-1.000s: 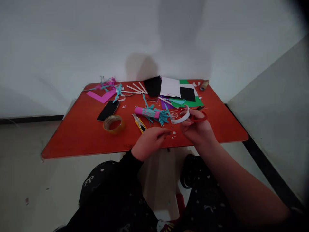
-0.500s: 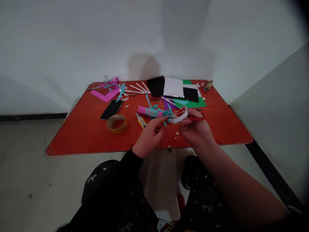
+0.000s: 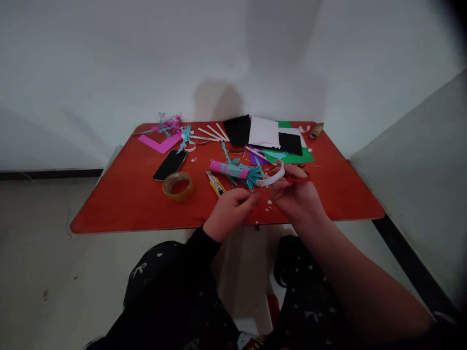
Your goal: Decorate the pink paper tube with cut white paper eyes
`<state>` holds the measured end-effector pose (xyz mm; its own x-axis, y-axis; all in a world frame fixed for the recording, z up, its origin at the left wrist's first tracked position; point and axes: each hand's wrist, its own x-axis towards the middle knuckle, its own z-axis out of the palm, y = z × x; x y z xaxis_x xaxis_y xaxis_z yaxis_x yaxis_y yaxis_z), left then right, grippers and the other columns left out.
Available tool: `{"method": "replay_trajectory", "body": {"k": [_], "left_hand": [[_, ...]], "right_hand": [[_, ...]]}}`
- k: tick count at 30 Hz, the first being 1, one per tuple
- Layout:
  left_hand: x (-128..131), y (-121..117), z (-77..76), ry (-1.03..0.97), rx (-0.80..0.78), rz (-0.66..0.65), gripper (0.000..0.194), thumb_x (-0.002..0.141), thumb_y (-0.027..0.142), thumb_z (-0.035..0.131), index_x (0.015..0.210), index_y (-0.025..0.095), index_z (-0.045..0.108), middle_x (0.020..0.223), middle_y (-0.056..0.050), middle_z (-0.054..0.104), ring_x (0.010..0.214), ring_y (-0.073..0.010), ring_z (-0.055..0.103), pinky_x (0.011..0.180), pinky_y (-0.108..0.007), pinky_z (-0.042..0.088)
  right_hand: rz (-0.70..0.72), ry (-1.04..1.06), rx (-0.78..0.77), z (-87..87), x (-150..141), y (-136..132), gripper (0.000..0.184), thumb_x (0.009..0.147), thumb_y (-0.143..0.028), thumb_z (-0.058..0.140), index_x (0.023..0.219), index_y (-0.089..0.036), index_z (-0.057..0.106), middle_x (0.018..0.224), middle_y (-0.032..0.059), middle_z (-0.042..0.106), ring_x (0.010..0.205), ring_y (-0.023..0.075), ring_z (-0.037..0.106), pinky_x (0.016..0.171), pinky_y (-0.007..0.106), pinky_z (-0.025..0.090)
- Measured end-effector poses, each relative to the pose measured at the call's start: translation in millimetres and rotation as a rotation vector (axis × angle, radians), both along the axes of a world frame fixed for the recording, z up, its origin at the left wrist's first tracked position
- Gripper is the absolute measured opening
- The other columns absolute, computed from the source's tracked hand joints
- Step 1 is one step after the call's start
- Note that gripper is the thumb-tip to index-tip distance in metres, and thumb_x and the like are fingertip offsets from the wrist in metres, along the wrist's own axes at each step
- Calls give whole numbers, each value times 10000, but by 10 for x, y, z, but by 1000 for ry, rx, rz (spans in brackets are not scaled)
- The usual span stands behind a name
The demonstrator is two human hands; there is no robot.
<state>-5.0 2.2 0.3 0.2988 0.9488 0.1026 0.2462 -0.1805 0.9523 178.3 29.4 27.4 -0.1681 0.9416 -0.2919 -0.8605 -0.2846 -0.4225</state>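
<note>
My right hand [image 3: 297, 197] is closed around a curved white paper strip [image 3: 272, 177], and red scissors [image 3: 297, 177] show at its fingers. My left hand [image 3: 229, 211] hovers just left of it over the near edge of the red table [image 3: 127, 204], fingertips pinched together on something too small to make out. Small white paper bits [image 3: 268, 204] lie between the two hands. A pink roll with teal fringe [image 3: 233, 170] lies right behind the hands.
A tape roll [image 3: 177, 185], a yellow utility knife [image 3: 217, 184] and a black phone [image 3: 170, 165] lie left of the hands. Black, white and green paper sheets [image 3: 277, 141], white sticks [image 3: 211, 132] and pink scraps [image 3: 160, 142] fill the table's far side. A wall rises behind.
My left hand rose to the white strip half a second ago, then dropped back toward the table's near edge with its fingertips pinched. The right hand has barely moved.
</note>
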Motion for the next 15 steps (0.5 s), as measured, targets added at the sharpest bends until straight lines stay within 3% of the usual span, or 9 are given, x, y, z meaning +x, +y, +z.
{"method": "replay_trajectory", "body": {"k": [1,4,10,13,15], "left_hand": [[6,-10,3,12,-6,-4,228,912,346,616,783,176,697,845,-63,683,806,-181,625,760,-302,500],[25,-35,4,-45,-38,-20,139,849,298,682,924,182,697,1016,-76,691,862,-182,643,752,-295,510],[39,-66,-17,20,46,-142,146,901,299,624,823,189,680,962,-69,690,866,-182,633,801,-309,501],[43,-67,-40,79,50,-80,225,903,293,624,703,187,622,780,-35,632,778,-165,595,766,-298,475],[50,-58,-60,38,9,25,137,889,262,632,774,188,625,832,-30,641,790,-157,594,767,-290,471]], "right_hand": [[3,-10,17,-6,11,0,221,755,-92,750,782,-208,564,682,-67,639,461,9,474,425,74,468],[23,-50,61,-17,36,-2,244,740,-103,776,795,-210,564,645,-85,609,453,1,457,428,58,463],[11,-2,17,8,67,-10,226,752,-88,756,824,-212,581,676,-67,651,455,21,470,404,84,485],[-9,22,-20,12,78,-15,232,753,-71,752,840,-211,588,678,-65,655,445,17,455,399,76,474],[-11,9,-14,6,83,-20,240,749,-69,759,855,-209,596,665,-70,646,441,14,445,407,73,474]]}}
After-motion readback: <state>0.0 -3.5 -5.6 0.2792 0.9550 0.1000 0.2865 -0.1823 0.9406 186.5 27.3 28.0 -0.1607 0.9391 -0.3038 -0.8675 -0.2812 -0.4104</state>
